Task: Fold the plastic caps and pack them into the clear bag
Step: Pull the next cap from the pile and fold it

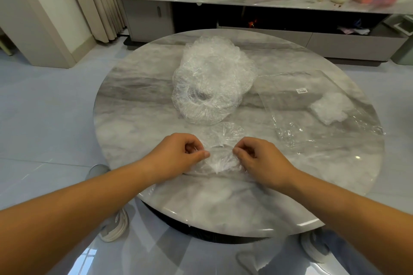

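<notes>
While both hands pinch it, the plastic cap [220,158] lies on the round table [125,105] nearest the person: left hand [176,154] and right hand [259,158] nip opposite edges mid-fold. Next, probably, another fold. Beyond waits the unfolded pile [212,82]; right of it, the clear bag [312,105] holds folded caps [330,108] (number unclear).
</notes>
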### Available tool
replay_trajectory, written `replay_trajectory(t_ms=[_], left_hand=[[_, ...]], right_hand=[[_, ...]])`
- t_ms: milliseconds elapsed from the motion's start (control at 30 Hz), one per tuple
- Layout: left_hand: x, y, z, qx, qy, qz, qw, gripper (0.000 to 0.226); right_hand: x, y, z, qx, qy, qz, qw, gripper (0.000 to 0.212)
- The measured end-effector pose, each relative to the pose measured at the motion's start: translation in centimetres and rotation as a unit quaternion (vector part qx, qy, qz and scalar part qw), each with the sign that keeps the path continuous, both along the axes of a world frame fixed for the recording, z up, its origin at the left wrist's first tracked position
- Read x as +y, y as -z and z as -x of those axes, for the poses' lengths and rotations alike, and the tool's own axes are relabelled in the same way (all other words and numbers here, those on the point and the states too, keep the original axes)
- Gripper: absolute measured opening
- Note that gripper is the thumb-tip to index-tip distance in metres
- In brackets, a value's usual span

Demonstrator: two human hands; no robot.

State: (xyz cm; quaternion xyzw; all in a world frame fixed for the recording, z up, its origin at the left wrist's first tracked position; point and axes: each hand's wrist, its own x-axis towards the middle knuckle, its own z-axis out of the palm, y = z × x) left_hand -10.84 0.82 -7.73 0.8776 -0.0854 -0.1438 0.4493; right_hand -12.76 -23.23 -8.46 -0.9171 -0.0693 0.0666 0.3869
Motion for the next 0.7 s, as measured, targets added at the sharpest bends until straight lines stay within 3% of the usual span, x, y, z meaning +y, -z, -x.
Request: replay_trajectory(t_ms=[100, 433, 700], left_hand=[[-0.4, 0.1, -0.7, 0.006, -0.032, -0.014, 0.999, 0.023], [-0.5, 0.5, -1.5, -0.048, -0.089, -0.131, 0.986, 0.047], [-0.5, 0.7, -2.0, -0.043, -0.096, -0.122, 0.987, 0.079]], right_hand=[[0.5, 0.3, -1.1, 0.015, 0.029, 0.004, 0.999, 0.015], [1.2, 0.4, -1.8, -0.001, 0.02, 0.114, 0.993, 0.04], [1.6, 0.2, -1.8, -0.005, 0.034, 0.146, 0.989, 0.058]])
